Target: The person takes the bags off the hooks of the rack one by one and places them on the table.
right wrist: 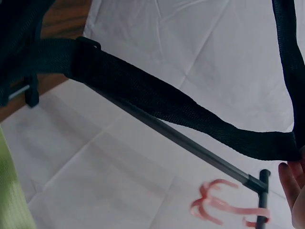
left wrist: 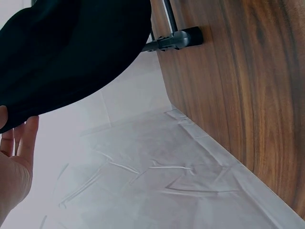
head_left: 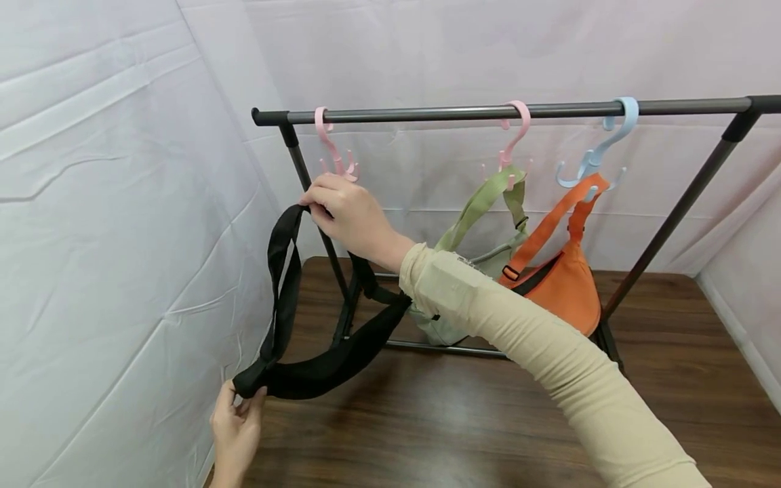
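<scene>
A black crossbody bag (head_left: 342, 362) with a wide strap hangs between my two hands, left of the rack. At its lower left end my left hand (head_left: 236, 427) pinches the fabric between thumb and fingers. My right hand (head_left: 350, 213) grips the top of the black strap (head_left: 283, 271), just below the left pink hook (head_left: 334, 149) on the rail. In the right wrist view the strap (right wrist: 157, 90) runs through a buckle (right wrist: 88, 45) up to the fingers (right wrist: 290, 186). My right forearm hides part of the bag's far end.
A dark metal rack rail (head_left: 421, 114) spans the view. An orange bag (head_left: 567, 291) hangs from a blue hook (head_left: 601, 146), and a pale green bag (head_left: 482, 203) from another pink hook (head_left: 515, 135). White cloth walls (head_left: 122, 237) surround the wooden floor (head_left: 427, 413).
</scene>
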The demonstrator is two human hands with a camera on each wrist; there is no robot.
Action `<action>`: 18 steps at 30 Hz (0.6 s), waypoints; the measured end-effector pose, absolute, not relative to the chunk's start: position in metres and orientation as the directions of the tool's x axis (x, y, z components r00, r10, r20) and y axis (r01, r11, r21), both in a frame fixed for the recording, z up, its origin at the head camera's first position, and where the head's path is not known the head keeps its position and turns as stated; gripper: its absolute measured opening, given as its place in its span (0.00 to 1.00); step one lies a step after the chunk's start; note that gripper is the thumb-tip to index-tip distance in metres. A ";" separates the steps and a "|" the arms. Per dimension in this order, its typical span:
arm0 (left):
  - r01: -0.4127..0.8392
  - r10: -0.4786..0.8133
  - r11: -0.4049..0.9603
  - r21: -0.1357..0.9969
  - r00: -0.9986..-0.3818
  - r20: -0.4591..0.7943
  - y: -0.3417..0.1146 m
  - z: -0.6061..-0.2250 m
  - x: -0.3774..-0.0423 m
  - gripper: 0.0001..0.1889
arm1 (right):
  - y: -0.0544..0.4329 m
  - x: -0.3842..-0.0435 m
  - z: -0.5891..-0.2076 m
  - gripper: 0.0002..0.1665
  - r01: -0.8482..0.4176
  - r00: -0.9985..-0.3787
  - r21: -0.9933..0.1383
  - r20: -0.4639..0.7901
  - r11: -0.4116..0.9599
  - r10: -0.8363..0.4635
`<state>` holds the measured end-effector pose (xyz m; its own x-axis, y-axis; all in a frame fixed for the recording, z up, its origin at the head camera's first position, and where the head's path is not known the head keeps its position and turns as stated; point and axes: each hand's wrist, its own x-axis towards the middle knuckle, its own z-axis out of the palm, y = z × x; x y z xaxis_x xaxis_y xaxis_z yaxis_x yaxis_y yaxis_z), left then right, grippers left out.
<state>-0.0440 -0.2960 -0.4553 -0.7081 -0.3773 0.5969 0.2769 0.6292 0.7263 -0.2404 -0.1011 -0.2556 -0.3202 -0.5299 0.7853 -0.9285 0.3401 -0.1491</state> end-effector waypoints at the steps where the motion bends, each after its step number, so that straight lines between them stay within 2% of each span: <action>1: 0.277 -0.378 0.629 0.727 -0.707 0.597 -0.296 -0.456 -0.043 0.13 | -0.102 -0.240 -0.259 0.11 -0.928 -0.324 -0.153 0.780 0.340 -0.535; 13: 0.403 -0.345 0.555 0.728 -0.685 0.642 -0.286 -0.449 -0.045 0.16 | -0.104 -0.245 -0.302 0.12 -0.891 -0.434 -0.232 0.686 0.390 -0.584; 18: 0.385 -0.356 0.550 0.741 -0.695 0.625 -0.290 -0.461 -0.052 0.17 | -0.103 -0.245 -0.316 0.11 -0.874 -0.474 -0.265 0.643 0.407 -0.602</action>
